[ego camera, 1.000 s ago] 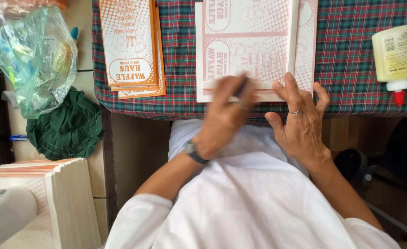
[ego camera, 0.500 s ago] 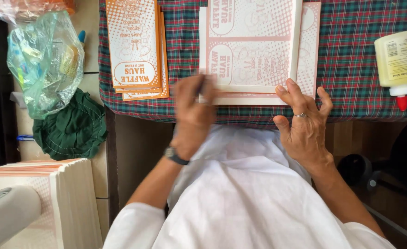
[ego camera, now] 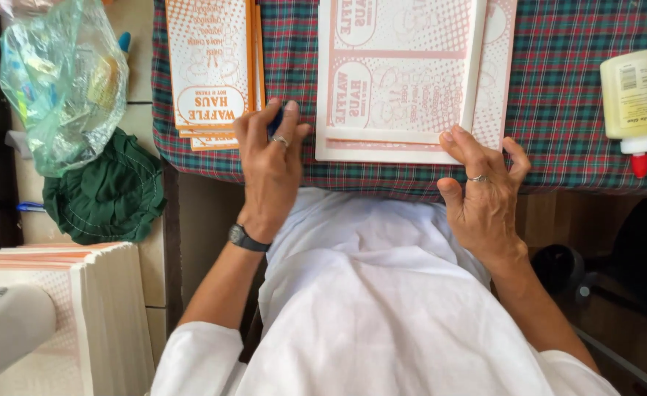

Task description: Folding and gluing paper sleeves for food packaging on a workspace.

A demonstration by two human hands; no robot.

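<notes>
A flat pink-and-white printed paper sheet, folded along its right and bottom edges, lies on the plaid tablecloth on top of others like it. My right hand, with a ring on it, rests its spread fingertips on the sheet's near right corner. My left hand, a watch at its wrist, sits on the cloth between this sheet and a stack of orange-printed sheets. Its fingers are closed on a small dark blue object, mostly hidden.
A pale yellow glue bottle with a red tip lies at the table's right. Left of the table are a clear plastic bag and a green cloth. A tall stack of sheets stands at bottom left.
My left hand has slid left off the pink sheet to the gap beside the orange stack. My right hand has stayed at the sheet's near right corner.
</notes>
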